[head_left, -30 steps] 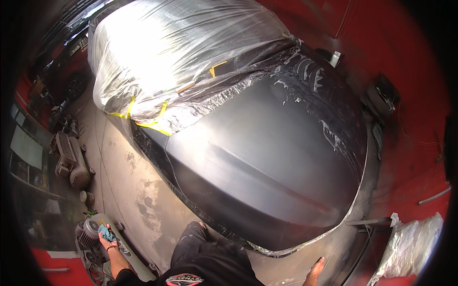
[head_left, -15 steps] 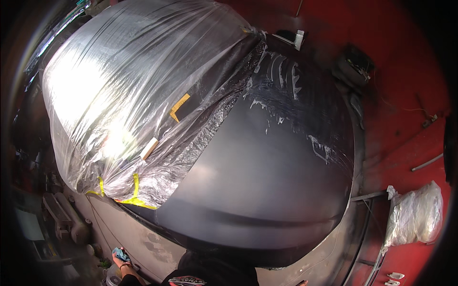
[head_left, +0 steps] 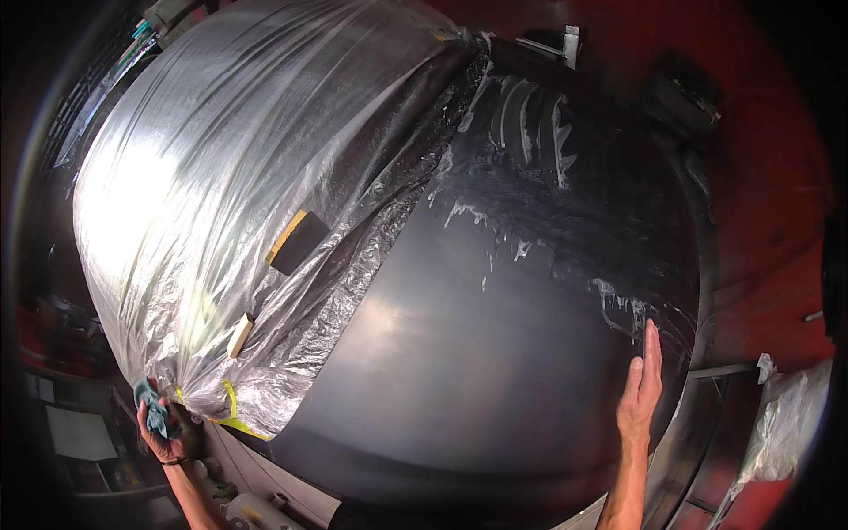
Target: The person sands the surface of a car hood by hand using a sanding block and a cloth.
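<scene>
A large, curved dark car panel (head_left: pixel 424 353) fills the middle, matte on the near part. Whitish, wet-looking streaks and drips (head_left: pixel 521 150) cover its far part. My right hand (head_left: pixel 641 389) is stretched out over the panel's right side, fingers straight and together, with nothing in it; whether it touches the surface I cannot tell. At the far left, my left hand (head_left: pixel 159 438) grips a crumpled blue-grey cloth (head_left: pixel 152 408), beside the lower corner of the clear plastic sheeting (head_left: pixel 221 132) that covers the panel's left neighbour.
On the sheeting lie a dark flat pad with an orange edge (head_left: pixel 300 243) and a small cream block (head_left: pixel 239 336). Yellow tape (head_left: pixel 231 397) holds the sheeting's near corner. A bundle of clear plastic (head_left: pixel 786 424) hangs on a stand at right, before a red surface (head_left: pixel 768 177).
My right hand has risen from the lower edge to above the panel. My left hand, with the cloth, has moved left and up. The view has shifted slightly.
</scene>
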Tool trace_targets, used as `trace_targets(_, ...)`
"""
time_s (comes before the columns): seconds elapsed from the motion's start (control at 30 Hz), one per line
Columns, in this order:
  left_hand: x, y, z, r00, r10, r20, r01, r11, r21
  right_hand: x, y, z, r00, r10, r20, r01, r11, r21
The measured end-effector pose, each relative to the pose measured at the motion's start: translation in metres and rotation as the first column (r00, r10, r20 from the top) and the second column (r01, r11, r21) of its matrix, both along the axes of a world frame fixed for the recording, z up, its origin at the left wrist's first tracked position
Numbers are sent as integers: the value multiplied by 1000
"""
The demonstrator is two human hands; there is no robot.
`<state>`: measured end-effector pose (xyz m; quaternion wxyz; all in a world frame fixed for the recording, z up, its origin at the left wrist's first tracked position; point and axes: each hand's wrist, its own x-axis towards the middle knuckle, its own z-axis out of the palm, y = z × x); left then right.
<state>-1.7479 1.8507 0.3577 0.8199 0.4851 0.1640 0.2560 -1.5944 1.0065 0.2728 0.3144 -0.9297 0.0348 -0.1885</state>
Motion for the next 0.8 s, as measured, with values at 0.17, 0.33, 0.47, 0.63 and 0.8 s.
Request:
trace_targets(0.17,242,-208,50,859,-425,-285,507,784,358,150,146,-1,843,535,55,-520,838,-168)
trace_targets(0.33,395,-391,31,485,-740,-466,865,327,381,168,205,-52,825,559,-87,-561,790,-246)
trace_targets(0.47,445,-452,12,445,-684,-578,844,106,525,135,217,-38,763,570,-304,-646,686,-335)
trace_targets(0.63,471,-490,-12,551,-693,-464,705,88,704,203,203,-35,825,467,-318,-560,750,-352)
trace_targets(0.8,459,-488,-47,720,-623,-305,596,331,731,259,220,-9,836,227,-500,-443,816,-371)
